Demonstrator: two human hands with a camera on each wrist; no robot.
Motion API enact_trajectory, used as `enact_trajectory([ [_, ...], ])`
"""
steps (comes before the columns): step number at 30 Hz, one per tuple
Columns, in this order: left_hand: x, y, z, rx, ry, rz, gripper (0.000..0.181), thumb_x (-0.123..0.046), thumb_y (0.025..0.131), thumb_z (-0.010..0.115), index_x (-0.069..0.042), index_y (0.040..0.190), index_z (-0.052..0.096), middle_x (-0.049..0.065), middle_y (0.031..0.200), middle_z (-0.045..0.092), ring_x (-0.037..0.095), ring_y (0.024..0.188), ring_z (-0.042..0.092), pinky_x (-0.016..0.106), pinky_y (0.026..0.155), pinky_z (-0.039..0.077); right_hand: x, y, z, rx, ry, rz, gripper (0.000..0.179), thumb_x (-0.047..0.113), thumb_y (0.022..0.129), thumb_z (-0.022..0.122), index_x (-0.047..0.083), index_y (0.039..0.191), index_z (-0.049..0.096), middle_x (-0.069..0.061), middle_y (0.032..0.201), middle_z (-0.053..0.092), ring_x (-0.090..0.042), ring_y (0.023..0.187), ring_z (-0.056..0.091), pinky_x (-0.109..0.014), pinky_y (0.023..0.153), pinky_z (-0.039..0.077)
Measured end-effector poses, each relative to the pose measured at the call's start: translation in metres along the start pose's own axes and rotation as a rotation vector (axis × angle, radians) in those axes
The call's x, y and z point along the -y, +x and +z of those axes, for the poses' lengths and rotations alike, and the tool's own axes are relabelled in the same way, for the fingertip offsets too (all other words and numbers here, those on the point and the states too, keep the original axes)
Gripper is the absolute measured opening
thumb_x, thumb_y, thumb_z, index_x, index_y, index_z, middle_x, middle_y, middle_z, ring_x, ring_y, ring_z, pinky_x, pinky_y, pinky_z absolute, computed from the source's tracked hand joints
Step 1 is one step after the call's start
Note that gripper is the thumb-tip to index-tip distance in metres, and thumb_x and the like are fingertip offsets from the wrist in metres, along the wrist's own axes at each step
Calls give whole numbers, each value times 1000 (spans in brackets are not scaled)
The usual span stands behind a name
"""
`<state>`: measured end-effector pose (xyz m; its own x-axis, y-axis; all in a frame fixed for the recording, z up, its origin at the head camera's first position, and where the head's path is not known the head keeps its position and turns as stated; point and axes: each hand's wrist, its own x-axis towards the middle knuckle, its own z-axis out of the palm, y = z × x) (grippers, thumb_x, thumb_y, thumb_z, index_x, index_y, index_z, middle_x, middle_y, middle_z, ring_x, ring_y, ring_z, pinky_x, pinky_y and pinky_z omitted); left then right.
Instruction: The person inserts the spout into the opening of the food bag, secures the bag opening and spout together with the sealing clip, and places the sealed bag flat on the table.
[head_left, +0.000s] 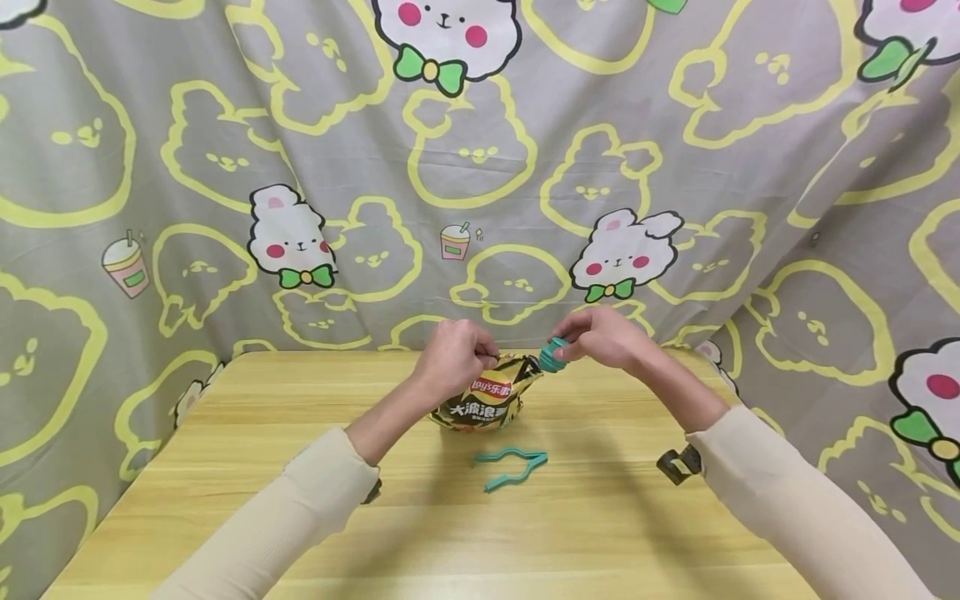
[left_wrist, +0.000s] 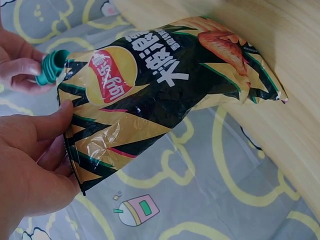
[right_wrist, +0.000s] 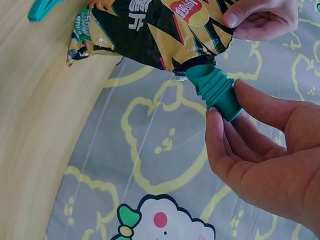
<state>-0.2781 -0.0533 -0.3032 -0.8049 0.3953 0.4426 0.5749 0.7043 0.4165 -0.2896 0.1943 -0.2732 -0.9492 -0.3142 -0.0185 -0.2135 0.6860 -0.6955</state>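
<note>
A black and gold Lay's chip bag stands on the table, its top edge upward. My left hand pinches that top edge between thumb and fingers, as the left wrist view shows. In my right hand is a teal threaded spout, gripped between thumb and fingertips. The spout's hollow slanted end is right at the open corner of the bag, by its dark opening. A teal bag clip, spread in a V, lies on the table in front of the bag.
The wooden table ends at a patterned grey curtain, which hangs along the back and both sides. A dark band sits at the right sleeve cuff.
</note>
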Motion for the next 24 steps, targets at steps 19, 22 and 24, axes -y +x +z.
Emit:
enact_trajectory([
  [19,1,1,-2,11,-11,-8,8,-1,84,80,-8,79,81,3,77,77,16,73,74,29,69,61,-3,5,19,-33,103,-30,23,6,86,78,1,108,73,-11,99,76,-20,89,70,-42,93,55],
  [22,2,2,-2,10,-9,-8,8,-1,84,80,-8,79,81,3,77,78,17,73,74,29,69,61,-4,5,20,-31,111,-30,23,5,85,78,0,108,73,-12,99,76,-19,88,70,-40,91,56],
  [24,3,3,-1,9,-3,-7,8,-1,84,81,-8,79,81,3,78,78,17,73,74,30,69,61,-4,6,21,-29,117,-31,23,4,85,78,-1,108,73,-13,99,76,-19,87,70,-38,90,57],
])
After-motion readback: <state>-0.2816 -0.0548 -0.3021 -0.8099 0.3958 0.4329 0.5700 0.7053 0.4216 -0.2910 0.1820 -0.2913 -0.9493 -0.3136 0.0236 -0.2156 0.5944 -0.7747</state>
